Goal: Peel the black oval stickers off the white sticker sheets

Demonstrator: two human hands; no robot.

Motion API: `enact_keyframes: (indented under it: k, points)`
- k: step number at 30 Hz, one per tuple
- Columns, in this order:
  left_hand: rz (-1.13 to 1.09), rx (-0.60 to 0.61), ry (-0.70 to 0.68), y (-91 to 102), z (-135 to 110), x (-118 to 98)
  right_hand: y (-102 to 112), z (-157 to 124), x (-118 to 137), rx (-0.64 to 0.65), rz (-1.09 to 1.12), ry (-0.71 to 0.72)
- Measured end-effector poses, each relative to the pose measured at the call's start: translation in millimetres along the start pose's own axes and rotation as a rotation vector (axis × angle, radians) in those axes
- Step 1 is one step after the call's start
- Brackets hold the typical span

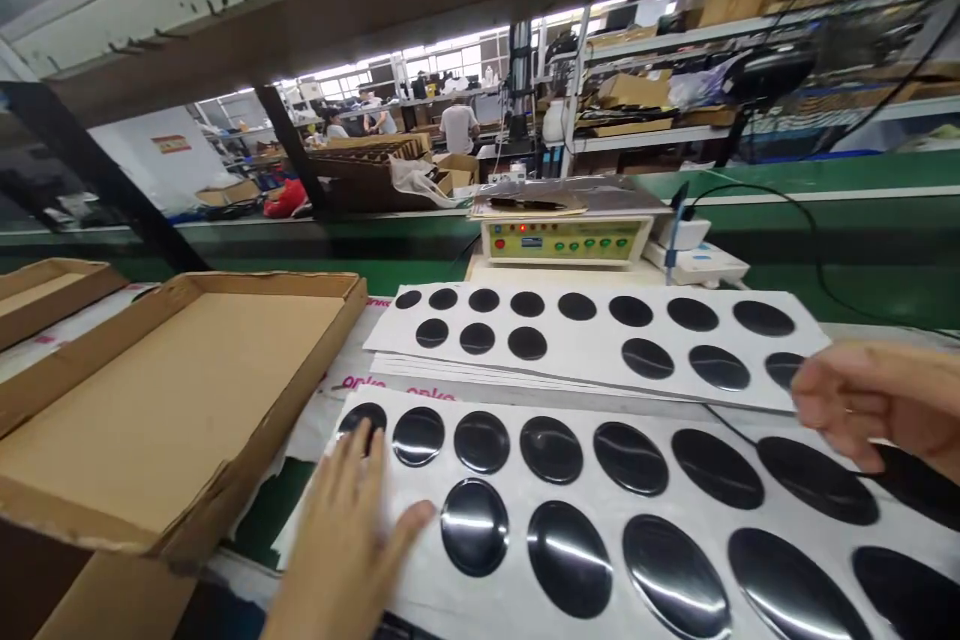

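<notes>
Factory line, green conveyor (862,260) running across behind the worktop, steel racks with cartons past it, a few people (457,125) at benches far back, too small to read. Overhead shelf (375,0) cuts off the top of the view. On the worktop: two white sheets of glossy black discs. Near sheet (427,600) lies right in front, two rows of discs, and runs off frame at right and bottom. Far sheet (585,340) sits just behind it on a thin stack of more sheets; its lower row has a gap in the middle. Left hand (349,530) is flat on the near sheet at its left end, palm down, grip fully open, holding nothing, thumb spread out toward the first disc of the lower row. Its fingertips lie on the top-left disc (360,415). Right hand (877,400) is at the right edge, over the near sheet and just at the front right corner of the far sheet. It's motion-blurred, fingers curled inward; cannot tell whether the grip has that sheet edge or is just beside it. Shallow cardboard tray (172,400) is left of the sheets, close to the near sheet's corner. Second tray (45,285) is further left, partly cut off. Control box (562,240) with green buttons and a red light stands behind the far sheet, with a small white unit (697,260) beside it and a black cable (817,250) looping off right.
</notes>
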State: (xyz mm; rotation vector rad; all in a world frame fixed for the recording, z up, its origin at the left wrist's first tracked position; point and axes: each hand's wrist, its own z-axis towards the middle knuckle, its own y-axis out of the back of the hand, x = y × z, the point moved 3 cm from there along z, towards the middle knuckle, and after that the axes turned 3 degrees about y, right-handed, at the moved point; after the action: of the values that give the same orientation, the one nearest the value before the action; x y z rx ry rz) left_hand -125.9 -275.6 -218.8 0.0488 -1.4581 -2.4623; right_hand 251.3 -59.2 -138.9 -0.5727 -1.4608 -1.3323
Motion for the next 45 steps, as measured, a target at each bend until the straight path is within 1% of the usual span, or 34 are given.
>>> enact_keyframes:
  k: [1, 2, 3, 4, 5, 6, 7, 8, 9, 10, 11, 13, 15, 19, 23, 25, 27, 30, 33, 36, 38, 40, 41, 43, 45]
  points:
    - [0.035, -0.022, 0.006, -2.7, -11.8, -13.2, -21.0, 3.2, 17.0, 0.081, -0.005, 0.014]
    - [0.055, -0.024, -0.025, -3.9, -19.7, -26.6, -47.2, 7.1, 34.4, 0.209, -0.061, 0.065]
    - [0.058, -0.024, -0.038, -3.2, -24.0, -37.5, -75.7, 11.2, 52.0, 0.297, -0.085, 0.191]
    - [0.046, -0.025, -0.049, -0.9, -25.4, -45.4, -106.7, 15.1, 65.3, 0.391, -0.142, 0.278]
    - [0.017, -0.019, -0.058, 2.2, -24.4, -49.7, -138.0, 18.3, 75.9, 0.457, -0.182, 0.39]
    - [-0.034, -0.013, -0.043, 5.7, -21.5, -49.3, -168.6, 20.3, 82.7, 0.525, -0.211, 0.498]
    - [-0.11, -0.007, -0.01, 9.1, -17.1, -44.4, -196.5, 21.6, 86.1, 0.573, -0.236, 0.593]
    - [-0.205, 0.0, 0.039, 11.6, -11.4, -35.6, -220.4, 22.7, 86.0, 0.607, -0.233, 0.642]
    - [-0.308, 0.013, 0.093, 13.0, -4.8, -23.8, -239.7, 22.9, 84.1, 0.636, -0.236, 0.685]
    - [-0.405, 0.034, 0.146, 12.9, 2.6, -10.7, -254.0, 22.4, 81.0, 0.658, -0.239, 0.721]
    - [-0.483, 0.058, 0.182, 11.8, 10.3, 2.0, -263.4, 21.6, 77.1, 0.671, -0.241, 0.741]
    - [-0.556, 0.12, 0.187, 7.6, 25.4, 21.4, -270.7, 19.2, 69.9, 0.677, -0.246, 0.765]
    - [-0.563, 0.178, 0.174, 2.9, 37.4, 30.1, -268.8, 16.8, 65.8, 0.642, -0.254, 0.797]
    - [-0.563, 0.287, 0.178, 0.8, 52.4, 25.0, -264.9, 13.3, 66.4, 0.592, -0.308, 0.876]
    - [-0.564, 0.384, 0.187, 6.5, 65.8, 21.3, -267.4, 11.6, 68.9, 0.607, -0.337, 0.872]
    - [-0.556, 0.409, 0.187, 8.1, 71.2, 22.0, -268.1, 11.4, 68.7, 0.595, -0.346, 0.868]
    - [-0.534, 0.403, 0.175, 8.0, 72.7, 21.3, -268.1, 11.6, 67.8, 0.572, -0.353, 0.867]
    - [-0.47, 0.334, 0.132, 7.2, 65.2, 15.9, -268.1, 11.9, 66.8, 0.551, -0.363, 0.878]
    - [-0.405, 0.249, 0.081, 8.0, 50.0, 9.9, -268.8, 12.2, 66.8, 0.56, -0.374, 0.867]
    - [-0.402, 0.214, 0.02, 9.0, 35.2, 6.5, -270.1, 12.7, 67.0, 0.552, -0.418, 0.871]
    - [-0.41, 0.168, 0.018, 10.1, 28.2, 5.8, -271.0, 13.2, 67.2, 0.535, -0.454, 0.889]
    - [-0.419, 0.133, 0.045, 13.0, 22.7, 5.9, -271.2, 13.3, 68.0, 0.528, -0.473, 0.909]
    - [-0.442, 0.135, 0.059, 16.1, 19.9, 6.4, -270.9, 13.0, 68.5, 0.53, -0.476, 0.918]
    - [-0.551, 0.208, 0.083, 27.2, 12.9, 10.4, -269.7, 11.9, 69.4, 0.541, -0.468, 0.938]
    - [-0.714, 0.292, 0.142, 46.7, 3.9, 22.4, -267.9, 10.9, 69.4, 0.549, -0.391, 0.935]
